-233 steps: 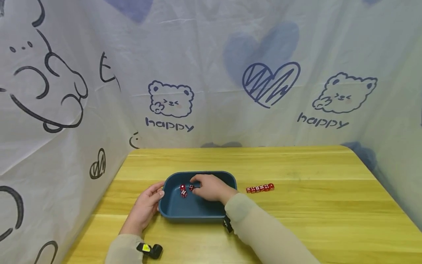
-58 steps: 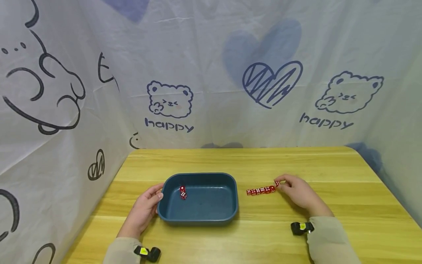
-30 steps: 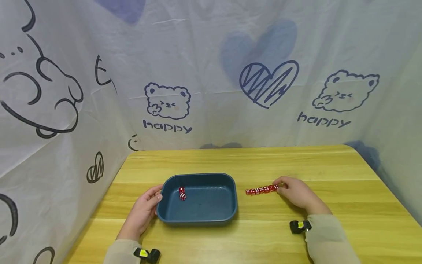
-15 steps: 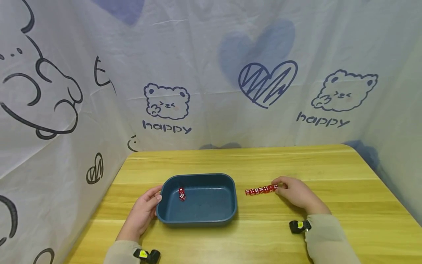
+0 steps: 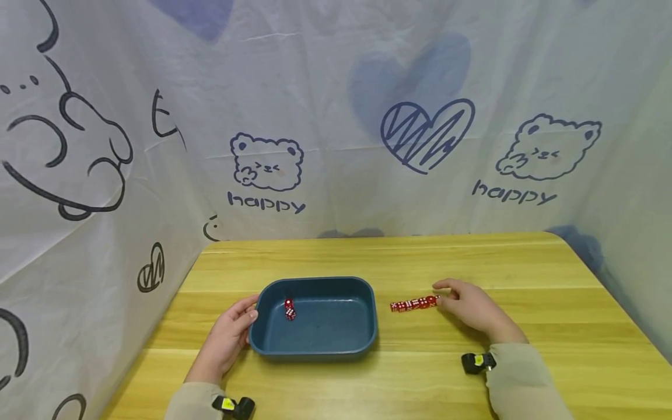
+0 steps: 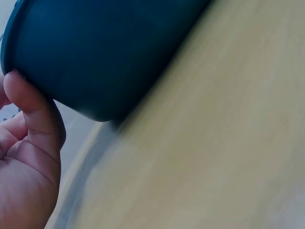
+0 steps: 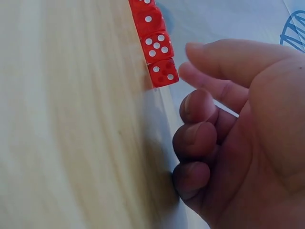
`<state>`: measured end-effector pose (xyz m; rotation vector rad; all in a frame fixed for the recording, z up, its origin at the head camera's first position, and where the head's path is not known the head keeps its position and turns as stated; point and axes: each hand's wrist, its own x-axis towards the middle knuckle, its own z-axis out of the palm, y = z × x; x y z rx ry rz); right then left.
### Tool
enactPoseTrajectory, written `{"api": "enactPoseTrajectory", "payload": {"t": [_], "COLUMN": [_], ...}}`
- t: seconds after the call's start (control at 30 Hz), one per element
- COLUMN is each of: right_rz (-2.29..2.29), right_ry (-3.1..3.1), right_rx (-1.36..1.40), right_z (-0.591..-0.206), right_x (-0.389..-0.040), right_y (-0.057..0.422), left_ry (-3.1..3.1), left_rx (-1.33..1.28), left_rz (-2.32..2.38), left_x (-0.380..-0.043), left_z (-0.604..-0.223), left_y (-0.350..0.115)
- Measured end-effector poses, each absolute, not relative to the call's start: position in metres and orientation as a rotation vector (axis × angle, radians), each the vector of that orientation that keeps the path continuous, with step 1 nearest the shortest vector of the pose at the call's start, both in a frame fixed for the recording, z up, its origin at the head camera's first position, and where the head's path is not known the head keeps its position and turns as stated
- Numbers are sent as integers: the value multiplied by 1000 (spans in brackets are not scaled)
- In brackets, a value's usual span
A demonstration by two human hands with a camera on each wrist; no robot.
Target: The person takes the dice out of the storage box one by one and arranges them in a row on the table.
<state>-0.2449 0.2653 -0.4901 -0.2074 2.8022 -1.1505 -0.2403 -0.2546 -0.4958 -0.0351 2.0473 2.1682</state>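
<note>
Two red dice with white pips lie at the left inside a dark blue plastic tray. My left hand holds the tray's left end; in the left wrist view its thumb lies against the outer wall near the rim. To the right of the tray, several more red dice form a straight row on the table. My right hand hovers at the row's right end, thumb and forefinger apart. In the right wrist view a small gap shows between the fingertips and the end die, and the other fingers are bent.
The yellow wood-grain table is bordered by a white cloth backdrop with printed bears and hearts. A black wrist camera sits on the left wrist and another camera on the right.
Earlier my right hand picked in the tray where three dice lay, then carried one die to the row's right end. Now its fingers have let go of that die. The left hand stays put.
</note>
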Motion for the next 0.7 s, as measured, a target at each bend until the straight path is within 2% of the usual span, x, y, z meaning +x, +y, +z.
{"api": "enactPoseTrajectory", "payload": {"t": [0.7], "right_rz": [-1225], "right_ry": [2845], "right_rx": [-305], "right_z": [-463], "right_x": [-239], "right_y": [231], "left_ry": [2045], "left_rx": [-31], "left_rz": [2176], "left_x": [-240], "left_z": [-497], "left_y": [-255]}}
